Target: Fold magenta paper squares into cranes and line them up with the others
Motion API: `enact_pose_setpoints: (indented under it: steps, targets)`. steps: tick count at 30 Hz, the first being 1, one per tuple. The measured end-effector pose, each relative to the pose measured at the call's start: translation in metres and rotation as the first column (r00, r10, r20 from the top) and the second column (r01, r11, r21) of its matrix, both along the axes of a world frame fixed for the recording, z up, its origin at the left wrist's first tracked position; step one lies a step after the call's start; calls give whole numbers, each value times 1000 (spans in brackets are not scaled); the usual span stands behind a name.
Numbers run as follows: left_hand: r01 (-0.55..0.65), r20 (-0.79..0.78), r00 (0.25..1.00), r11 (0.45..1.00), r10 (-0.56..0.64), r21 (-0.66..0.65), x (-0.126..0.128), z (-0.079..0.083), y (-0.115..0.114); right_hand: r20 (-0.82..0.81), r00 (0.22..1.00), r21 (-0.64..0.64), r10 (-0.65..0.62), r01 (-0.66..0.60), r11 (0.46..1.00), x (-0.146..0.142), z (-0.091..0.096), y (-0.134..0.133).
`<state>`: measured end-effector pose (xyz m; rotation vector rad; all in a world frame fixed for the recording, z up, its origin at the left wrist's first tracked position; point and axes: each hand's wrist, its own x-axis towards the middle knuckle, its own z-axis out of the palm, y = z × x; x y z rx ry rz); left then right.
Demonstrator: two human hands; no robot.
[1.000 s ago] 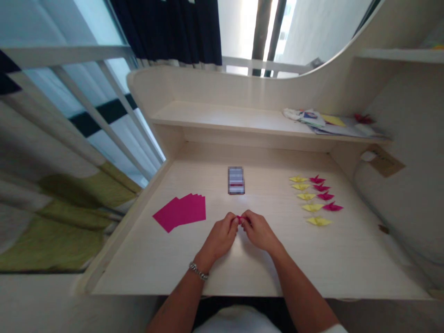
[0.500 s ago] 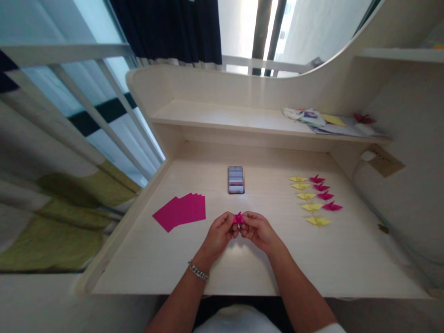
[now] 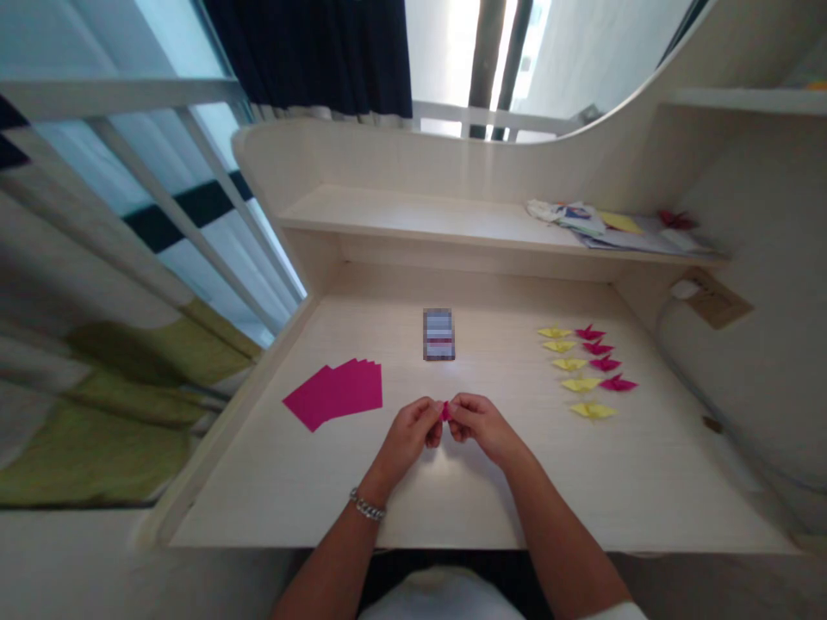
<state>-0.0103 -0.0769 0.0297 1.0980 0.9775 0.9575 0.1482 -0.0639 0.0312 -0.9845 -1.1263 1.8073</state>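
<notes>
Both hands meet just above the middle of the pale wooden desk (image 3: 271,482). My left hand (image 3: 408,435) and my right hand (image 3: 483,425) each pinch a small folded pink paper piece (image 3: 445,412) between their fingertips. Most of the piece is hidden by my fingers. A fanned stack of pink paper sheets (image 3: 336,393) lies flat to the left of my left hand. To the right of my right hand sit rows of finished folded paper figures, yellow ones (image 3: 574,365) and pink ones (image 3: 605,362).
A phone (image 3: 438,333) lies flat beyond my hands. A low shelf (image 3: 413,220) runs along the back, with papers and bags (image 3: 600,226) at its right end. A railed window is at left, a grey cushion (image 3: 762,379) at right.
My hands turned the pink piece: it stood out between my fingertips half a second ago and is now mostly covered. My hands stayed in the same spot.
</notes>
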Motion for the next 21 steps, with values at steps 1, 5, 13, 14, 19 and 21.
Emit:
enact_pose_setpoints:
  steps: [1,5,13,14,19,21]
  targets:
    - [8,-5,1000,1000,-8,3,0,1,0,-15,1000,-8,-8,8,1000,-1,0,-1]
    - [9,140,990,999,-2,-51,2,3,-2,-170,984,-112,-52,33,993,-4,-1,-3]
    - [-5,481,873,986,86,-167,11,8,-9,-422,901,-271,-102,-18,962,-11,2,-6]
    - [0,496,864,986,85,-168,12,9,-9,-435,895,-267,-97,-25,963,-12,3,-6]
    - [10,534,842,986,80,-164,12,9,-8,-438,893,-260,-104,-15,966,-11,7,-7]
    - [22,547,835,987,68,-157,13,8,-8,-435,893,-261,-114,-4,965,-11,7,-7]
